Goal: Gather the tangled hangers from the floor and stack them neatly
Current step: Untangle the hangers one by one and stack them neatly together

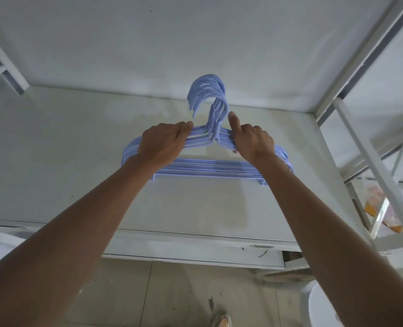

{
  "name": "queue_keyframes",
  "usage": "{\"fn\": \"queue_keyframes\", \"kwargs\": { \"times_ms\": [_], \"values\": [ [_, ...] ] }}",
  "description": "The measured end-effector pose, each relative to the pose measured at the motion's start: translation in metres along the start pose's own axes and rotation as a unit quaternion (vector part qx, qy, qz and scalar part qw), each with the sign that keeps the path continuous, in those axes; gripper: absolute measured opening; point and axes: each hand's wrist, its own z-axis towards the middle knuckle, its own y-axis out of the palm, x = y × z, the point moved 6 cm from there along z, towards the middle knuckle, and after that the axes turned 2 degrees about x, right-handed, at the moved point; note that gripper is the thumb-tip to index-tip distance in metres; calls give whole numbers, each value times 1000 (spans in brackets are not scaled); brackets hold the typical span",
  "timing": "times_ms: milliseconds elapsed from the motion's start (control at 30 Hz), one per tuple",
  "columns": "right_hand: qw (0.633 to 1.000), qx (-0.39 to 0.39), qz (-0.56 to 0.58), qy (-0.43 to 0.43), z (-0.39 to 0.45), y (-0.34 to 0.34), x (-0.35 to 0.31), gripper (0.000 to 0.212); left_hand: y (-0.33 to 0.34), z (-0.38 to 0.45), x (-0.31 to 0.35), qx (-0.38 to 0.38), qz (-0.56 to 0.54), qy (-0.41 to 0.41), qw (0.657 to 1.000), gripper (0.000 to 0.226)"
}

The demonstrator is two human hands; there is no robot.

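Note:
A stack of several light blue plastic hangers point(210, 169) lies aligned on the white platform point(77, 142), with the hooks bunched together and pointing toward the far wall. My left hand point(162, 143) grips the stack's left shoulder near the neck. My right hand point(252, 140) clasps the right shoulder, its index finger stretched up beside the hooks. Both forearms reach in from the bottom of the view and hide parts of the hangers' ends.
White metal frame bars point(370, 159) stand at the right, with orange and white packaging point(382, 208) behind them. Another frame bar point(2, 67) is at the upper left. Below the platform edge is tiled floor point(172, 291), a shoe point(221, 320) and a white round object point(320, 305).

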Motion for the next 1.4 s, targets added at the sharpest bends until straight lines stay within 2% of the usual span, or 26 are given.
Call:
{"fn": "queue_keyframes", "kwargs": {
  "times_ms": [67,133,167,267,367,500,600,667,700,767,800,900,967,1067,1233,1300,1400],
  "values": [
    [1000,18,5,-6,-1,3,6,32,4,-2,-4,-16,-53,-13,998,56],
    [997,30,69,-16,-6,5,7,58,4,-4,-4,-19,-58,3,998,53],
    [996,51,61,-43,-9,5,8,61,4,-4,-4,-18,-56,16,998,51],
    [991,54,48,-110,-15,0,3,49,4,2,-1,-11,-50,40,998,48],
    [992,65,1,-104,-16,-1,-4,42,3,3,8,15,14,65,998,55],
    [999,51,8,7,-29,9,-12,35,11,-10,14,-1,76,-17,997,62],
    [996,49,-54,49,-57,30,-24,35,17,-41,21,-29,88,-100,991,58],
    [993,72,-68,66,-78,28,-32,40,11,-62,24,1,60,-152,987,61],
    [991,95,-76,59,-76,20,-36,38,3,-58,22,45,53,-171,983,61],
    [981,178,-72,22,-65,-1,-40,26,-14,-45,19,110,52,-173,977,59],
    [977,207,-41,18,-57,-11,-40,26,-20,-35,19,119,46,-157,979,59],
    [972,225,48,40,-48,-29,-43,40,-27,-20,21,106,23,-130,986,65],
    [977,202,52,49,-50,-21,-40,44,-27,-23,22,107,10,-118,987,64],
    [991,132,0,33,-40,-7,-37,35,-28,-22,22,140,32,-80,986,56],
    [997,69,-40,-17,-38,-3,-41,20,-17,-17,19,56,-24,-51,997,44],
    [996,56,-73,-21,-44,-2,-44,24,-15,-22,18,47,-32,-25,998,37],
    [998,28,-62,2,-47,-1,-44,33,-13,-23,19,-3,-7,25,1000,31]
  ]
}}
